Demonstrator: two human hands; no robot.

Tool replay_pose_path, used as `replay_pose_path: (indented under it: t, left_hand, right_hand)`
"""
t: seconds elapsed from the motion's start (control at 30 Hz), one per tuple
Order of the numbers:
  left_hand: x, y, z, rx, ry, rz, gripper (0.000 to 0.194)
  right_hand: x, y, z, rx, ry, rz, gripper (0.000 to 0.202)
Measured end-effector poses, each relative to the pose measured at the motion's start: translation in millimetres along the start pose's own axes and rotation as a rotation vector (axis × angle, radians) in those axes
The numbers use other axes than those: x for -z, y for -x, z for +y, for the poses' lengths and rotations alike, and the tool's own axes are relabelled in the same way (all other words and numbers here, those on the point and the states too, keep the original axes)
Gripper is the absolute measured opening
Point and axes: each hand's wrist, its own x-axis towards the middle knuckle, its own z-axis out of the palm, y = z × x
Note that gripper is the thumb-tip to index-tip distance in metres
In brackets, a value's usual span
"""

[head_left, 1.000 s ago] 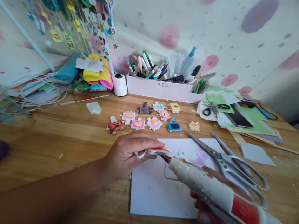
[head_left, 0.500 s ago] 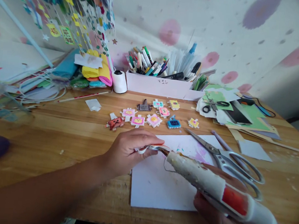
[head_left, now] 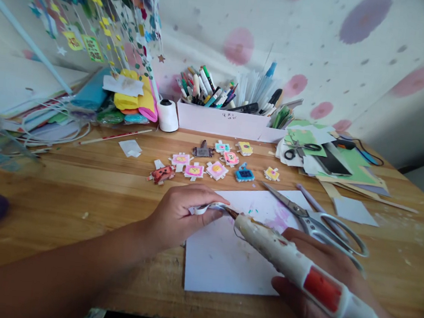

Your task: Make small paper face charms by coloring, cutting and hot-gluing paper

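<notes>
My left hand (head_left: 177,213) pinches a small white paper piece (head_left: 205,208) with a curled strip, between thumb and fingers. Most of that piece is hidden by the fingers. Wrapped round a white hot glue gun (head_left: 281,258) with a red panel, my right hand (head_left: 331,263) points its nozzle left. The dark nozzle tip reaches the paper's edge; whether it touches cannot be made out. Beneath both hands lies a white sheet (head_left: 219,272) with faint purple stains. Large silver scissors (head_left: 313,221) rest across its right corner, beside a pale purple stick (head_left: 315,201).
Several small decorated paper pieces (head_left: 216,170) lie behind the sheet. A pen box (head_left: 219,119) and a white thread spool (head_left: 168,116) stand at the wall. Papers, small black scissors (head_left: 303,150) and a phone (head_left: 332,158) lie at right; cables (head_left: 50,126) at left.
The view has shifted slightly. The glue gun's body has swung a little lower and more of my right hand's fingers show. My left hand still pinches the paper piece.
</notes>
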Motion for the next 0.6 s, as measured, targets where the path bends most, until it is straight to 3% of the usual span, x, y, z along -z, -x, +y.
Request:
replay_pose_path:
  t: [0.1,0.23,0.43,0.6]
  left_hand:
    - [0.1,0,0,0.055,0.051,-0.030,0.014]
    - [0.6,0,0,0.088,0.097,-0.056,0.014]
    - [2.1,-1,2,0.057,0.123,-0.061,0.014]
    - [4.6,-1,3,0.023,0.096,-0.076,0.013]
  right_hand:
    - [4,-2,-9,0.069,0.125,0.025,0.007]
    - [10,-3,-12,0.056,0.109,-0.027,0.006]
    - [16,4,-1,-0.096,-0.075,-0.109,0.010]
    - [12,1,-4,-0.227,-0.294,-0.209,0.029]
